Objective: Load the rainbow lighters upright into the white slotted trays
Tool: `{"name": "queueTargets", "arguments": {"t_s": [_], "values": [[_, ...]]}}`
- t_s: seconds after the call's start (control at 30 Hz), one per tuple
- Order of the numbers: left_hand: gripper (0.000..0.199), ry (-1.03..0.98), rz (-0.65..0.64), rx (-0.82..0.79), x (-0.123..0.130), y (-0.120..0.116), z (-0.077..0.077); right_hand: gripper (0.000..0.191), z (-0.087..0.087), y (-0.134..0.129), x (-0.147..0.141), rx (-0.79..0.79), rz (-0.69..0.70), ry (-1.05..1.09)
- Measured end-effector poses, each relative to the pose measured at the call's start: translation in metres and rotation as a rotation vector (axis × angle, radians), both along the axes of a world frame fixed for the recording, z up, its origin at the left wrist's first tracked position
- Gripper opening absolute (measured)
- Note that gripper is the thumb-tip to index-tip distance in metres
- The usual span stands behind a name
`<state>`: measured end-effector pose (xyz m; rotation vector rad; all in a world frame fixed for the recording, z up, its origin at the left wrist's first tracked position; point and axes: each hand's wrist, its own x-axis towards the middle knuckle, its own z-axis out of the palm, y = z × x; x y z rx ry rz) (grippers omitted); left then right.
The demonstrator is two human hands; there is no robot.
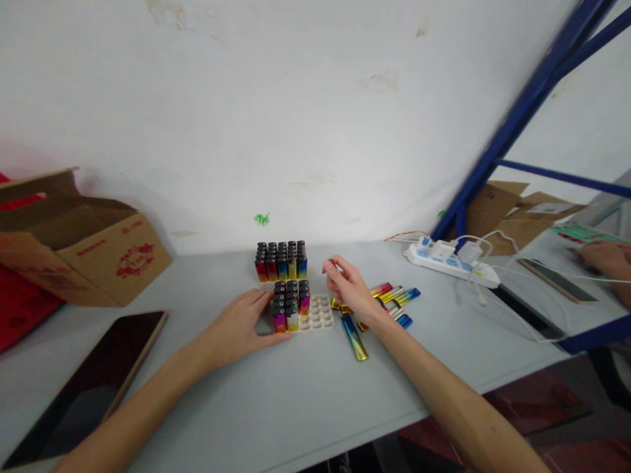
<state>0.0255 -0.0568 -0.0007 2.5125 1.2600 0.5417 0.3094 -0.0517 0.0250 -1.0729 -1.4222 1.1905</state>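
A white tray with round pockets [316,313] stands mid-table, several upright lighters [280,320] filling its left part. My left hand [241,328] rests at the tray's left side, thumb along the front edge and fingers beside the lighters. Above and right of the tray, my right hand [346,282] is closed in a pinch, with a small bit of red at its fingertips; what it holds is too small to name. Behind the tray stands a block of upright lighters [280,263]. Several loose shiny lighters [355,337] lie under and beside my right hand.
A dark tablet [91,381] lies at the left, near an open cardboard box [108,253]. On the right are a white power strip [451,264] with cables, a phone [527,311] and a blue metal frame [493,154]. Another person's hand [604,256] shows at the far right.
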Motion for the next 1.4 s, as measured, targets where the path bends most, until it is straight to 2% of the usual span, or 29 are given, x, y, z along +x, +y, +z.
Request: {"name": "queueTargets", "arguments": {"t_s": [0.1, 0.17, 0.43, 0.57, 0.7, 0.93, 1.1, 1.17, 1.33, 1.4], "values": [[0.068, -0.006, 0.000, -0.013, 0.001, 0.000, 0.001, 0.058, -0.002, -0.007, -0.006, 0.213, -0.140, -0.313], [0.069, -0.007, -0.002, -0.017, 0.001, 0.000, 0.001, 0.060, -0.002, -0.011, -0.009, 0.257, -0.201, -0.420], [0.070, 0.007, 0.007, -0.021, -0.001, 0.000, -0.001, 0.042, -0.006, -0.014, -0.015, 0.228, -0.229, -0.437], [0.069, -0.002, 0.007, -0.002, 0.000, -0.001, -0.001, 0.048, -0.004, -0.013, -0.014, 0.243, -0.239, -0.415], [0.071, -0.005, -0.002, 0.005, 0.000, -0.001, -0.002, 0.053, -0.001, -0.012, -0.010, 0.264, -0.231, -0.426], [0.071, -0.005, 0.000, -0.002, 0.000, -0.001, -0.001, 0.043, -0.007, -0.012, -0.008, 0.264, -0.194, -0.435], [0.068, 0.008, -0.002, -0.002, 0.001, -0.001, 0.001, 0.042, -0.004, -0.014, -0.007, 0.294, -0.169, -0.436], [0.069, 0.011, -0.003, -0.002, 0.001, -0.001, 0.001, 0.036, -0.001, -0.015, -0.004, 0.350, -0.127, -0.453], [0.067, 0.001, -0.012, 0.004, 0.001, -0.002, 0.001, 0.038, 0.005, -0.017, 0.006, 0.668, -0.048, -0.542], [0.066, -0.002, -0.017, 0.002, 0.002, -0.002, 0.002, 0.041, 0.006, -0.017, 0.010, 0.691, 0.002, -0.592]]}}
